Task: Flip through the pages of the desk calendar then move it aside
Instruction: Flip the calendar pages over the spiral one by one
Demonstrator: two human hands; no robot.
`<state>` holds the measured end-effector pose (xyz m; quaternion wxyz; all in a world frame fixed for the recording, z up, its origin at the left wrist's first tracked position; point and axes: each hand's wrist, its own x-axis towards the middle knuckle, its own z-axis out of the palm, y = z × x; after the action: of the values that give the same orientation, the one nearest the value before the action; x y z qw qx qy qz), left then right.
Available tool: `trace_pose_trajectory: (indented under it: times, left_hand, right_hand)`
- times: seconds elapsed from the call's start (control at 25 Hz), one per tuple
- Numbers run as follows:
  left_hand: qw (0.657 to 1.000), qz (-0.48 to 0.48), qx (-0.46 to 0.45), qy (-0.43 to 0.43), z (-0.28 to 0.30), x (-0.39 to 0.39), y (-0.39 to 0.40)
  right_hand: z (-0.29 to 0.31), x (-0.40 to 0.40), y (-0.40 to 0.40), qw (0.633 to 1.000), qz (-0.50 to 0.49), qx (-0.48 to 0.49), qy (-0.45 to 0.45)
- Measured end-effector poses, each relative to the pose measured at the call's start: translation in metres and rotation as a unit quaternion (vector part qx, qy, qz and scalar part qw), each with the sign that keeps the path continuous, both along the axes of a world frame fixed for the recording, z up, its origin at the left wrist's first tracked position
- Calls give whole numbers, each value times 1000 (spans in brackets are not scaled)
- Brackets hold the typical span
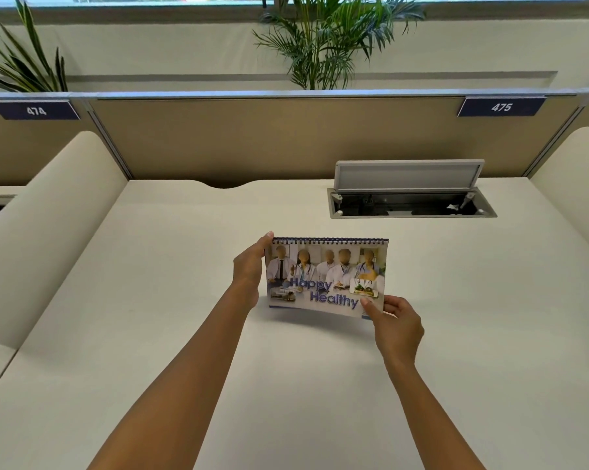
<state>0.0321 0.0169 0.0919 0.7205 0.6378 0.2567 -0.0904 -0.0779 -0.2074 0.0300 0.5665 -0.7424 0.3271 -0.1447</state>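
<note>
A spiral-bound desk calendar stands upright in the middle of the cream desk. Its cover shows several people in white coats and the words "Happy Healthy". My left hand grips its left edge, fingers behind and thumb near the top corner by the spiral. My right hand pinches the lower right corner of the front page between thumb and fingers.
An open cable hatch with a raised grey lid sits at the back right of the desk. Tan partition panels close the back, with rounded cream dividers left and right. Potted palms stand behind the partition.
</note>
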Motion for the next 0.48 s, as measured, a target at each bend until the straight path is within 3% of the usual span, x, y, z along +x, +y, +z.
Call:
trace_pose_trajectory:
  times: [0.48]
  left_hand:
    - [1000,6,-8,0,2,-4,-1]
  right_hand:
    - [-2,-12,8,986,16,-151,-69]
